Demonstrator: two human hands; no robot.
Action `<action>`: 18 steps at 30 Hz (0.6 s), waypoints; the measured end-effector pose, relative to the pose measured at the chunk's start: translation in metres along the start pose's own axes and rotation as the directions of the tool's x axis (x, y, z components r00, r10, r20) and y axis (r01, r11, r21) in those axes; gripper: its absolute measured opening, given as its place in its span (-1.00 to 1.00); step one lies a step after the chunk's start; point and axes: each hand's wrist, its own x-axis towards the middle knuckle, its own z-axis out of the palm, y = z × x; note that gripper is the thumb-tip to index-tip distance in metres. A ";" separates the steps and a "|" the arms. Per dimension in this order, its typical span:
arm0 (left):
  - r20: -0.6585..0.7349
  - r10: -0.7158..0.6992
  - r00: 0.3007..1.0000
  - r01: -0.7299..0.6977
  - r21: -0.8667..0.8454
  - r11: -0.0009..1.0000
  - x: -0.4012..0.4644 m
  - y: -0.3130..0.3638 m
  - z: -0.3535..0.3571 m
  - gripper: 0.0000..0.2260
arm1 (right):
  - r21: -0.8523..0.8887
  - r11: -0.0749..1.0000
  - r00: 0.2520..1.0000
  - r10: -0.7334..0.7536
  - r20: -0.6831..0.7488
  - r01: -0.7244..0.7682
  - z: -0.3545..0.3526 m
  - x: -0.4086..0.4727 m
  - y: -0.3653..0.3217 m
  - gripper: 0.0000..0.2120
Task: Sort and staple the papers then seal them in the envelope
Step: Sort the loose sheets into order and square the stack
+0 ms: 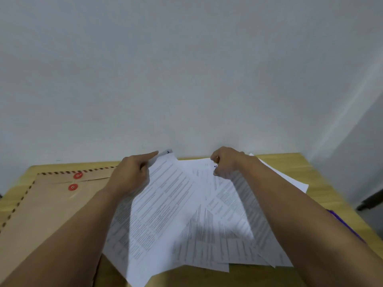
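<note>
Several printed white papers (pixel 192 230) lie fanned and overlapping across the middle of the wooden table (pixel 310 168). My left hand (pixel 129 175) grips the far left edge of the top sheet (pixel 161 195), which bears a handwritten mark at its far corner. My right hand (pixel 227 161) pinches the far edge of another sheet (pixel 232 195) marked with a number. A brown string-tie envelope (pixel 45 212) with two red discs lies flat to the left, partly under my left forearm and the papers.
A white wall rises right behind the table's far edge. A purple object (pixel 342 222) peeks out beside my right forearm near the table's right edge. A dark object (pixel 371 199) stands beyond that edge.
</note>
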 end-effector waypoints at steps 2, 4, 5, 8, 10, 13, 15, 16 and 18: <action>0.018 0.006 1.000 -0.006 -0.006 1.000 0.003 -0.003 0.004 -0.46 | -0.031 0.999 0.999 0.010 0.044 -0.009 -0.009 0.005 -0.003 -0.51; 0.018 0.015 1.000 -0.014 -0.018 1.000 0.003 -0.005 0.008 -0.47 | -0.036 0.999 0.999 -0.006 0.049 0.008 -0.012 0.009 -0.003 -0.50; 0.011 0.016 1.000 -0.015 -0.020 1.000 0.004 -0.004 0.009 -0.47 | -0.030 1.000 0.999 -0.007 0.035 0.008 -0.011 0.012 0.000 -0.57; -0.002 0.017 1.000 -0.017 -0.017 1.000 0.003 -0.003 0.010 -0.45 | 0.020 1.000 0.999 -0.013 -0.048 0.014 -0.004 0.016 0.008 -0.87; -0.001 0.025 1.000 -0.025 -0.024 0.999 0.001 -0.001 0.008 -0.44 | 0.066 0.997 0.993 -0.021 -0.113 0.029 -0.001 0.015 0.010 -0.90; -0.009 0.043 0.999 -0.043 -0.046 0.998 -0.004 0.003 0.002 -0.45 | 0.108 0.993 0.980 -0.026 -0.200 0.049 -0.004 0.006 0.009 -0.95; -0.014 0.055 0.998 -0.056 -0.068 0.996 -0.007 0.008 -0.003 -0.44 | 0.122 0.989 0.966 -0.045 -0.253 0.078 -0.012 -0.004 0.008 -0.93; -0.021 0.064 0.998 -0.065 -0.079 0.995 -0.010 0.013 -0.008 -0.44 | 0.133 0.987 0.959 -0.056 -0.276 0.096 -0.018 -0.009 0.006 -0.92; -0.043 0.084 0.996 -0.088 -0.086 0.992 -0.016 0.028 -0.018 -0.44 | 0.149 0.981 0.950 -0.071 -0.305 0.122 -0.032 -0.023 0.001 -0.89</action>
